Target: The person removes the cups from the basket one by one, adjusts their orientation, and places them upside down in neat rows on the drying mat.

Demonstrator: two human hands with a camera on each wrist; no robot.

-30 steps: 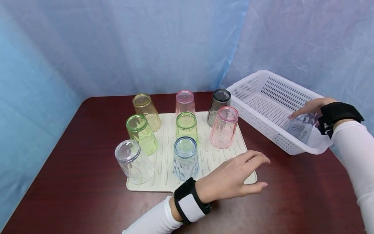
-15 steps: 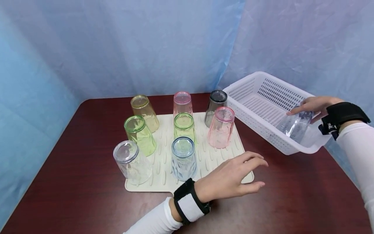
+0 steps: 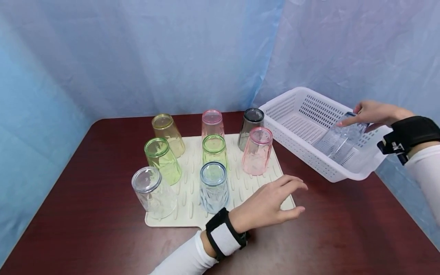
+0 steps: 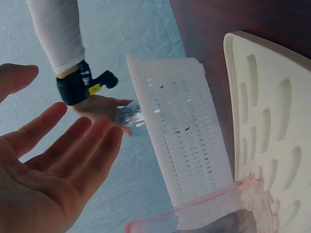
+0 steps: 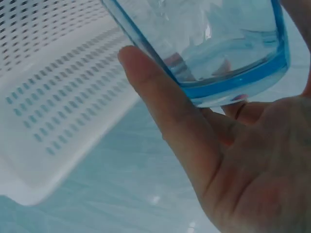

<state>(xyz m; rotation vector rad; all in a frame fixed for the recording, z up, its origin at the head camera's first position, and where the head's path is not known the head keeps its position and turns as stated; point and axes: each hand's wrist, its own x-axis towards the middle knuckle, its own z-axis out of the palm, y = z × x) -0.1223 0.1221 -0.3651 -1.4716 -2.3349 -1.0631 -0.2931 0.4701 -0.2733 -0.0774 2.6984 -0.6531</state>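
Note:
My right hand [image 3: 378, 114] grips a clear, blue-tinted drinking glass [image 3: 340, 139] near its thick base, thumb along one side and fingers round the other. The glass slants, mouth end down toward the inside of the white perforated basket [image 3: 298, 147]. In the right wrist view the blue base edge of the glass [image 5: 233, 80] rests between thumb and fingers. My left hand [image 3: 264, 204] hovers by the front right corner of the cream drying mat [image 3: 187, 214], fingers spread and holding nothing. The nearest upturned glasses to it are a blue one [image 3: 214, 191] and a pink one [image 3: 258, 152].
More upturned glasses stand on the mat: yellow [image 3: 170, 137], green [image 3: 164, 162] and clear [image 3: 156, 194] on the left, pink [image 3: 212, 122] and green [image 3: 214, 151] mid-row, dark grey [image 3: 252, 124] close to the basket. A blue curtain [image 3: 172, 57] hangs behind the dark wooden table [image 3: 86, 191].
My right hand has risen and drawn the glass upward in the basket. The left hand keeps its pose, and the whole head view has shifted slightly.

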